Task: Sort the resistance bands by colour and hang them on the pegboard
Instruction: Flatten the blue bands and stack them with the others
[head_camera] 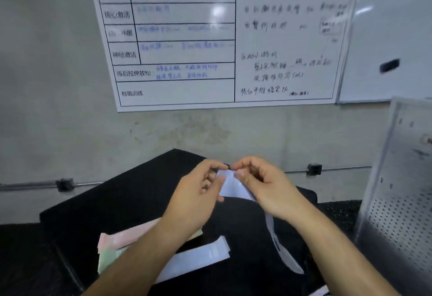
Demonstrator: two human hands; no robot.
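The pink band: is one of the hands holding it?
No, the pink band lies on the black surface; the left hand and right hand pinch the pale purple band.

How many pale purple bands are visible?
2. One purple band is pinched between the left hand and right hand; a second purple band lies on the black surface nearer the camera. More may be hidden.

The light is flat, even and fairly bright. White glare patches sit on the whiteboard [222,38] at 12 o'clock and wash out some of its writing. Motion smears my whole view. My left hand [198,193], right hand [261,186] and the band [230,186] they pinch are soft-edged. The pegboard [402,202] at 3 o'clock is blurred and leans with the lens bowing. The mat [117,202] at 7 o'clock is near-black and shows little detail.
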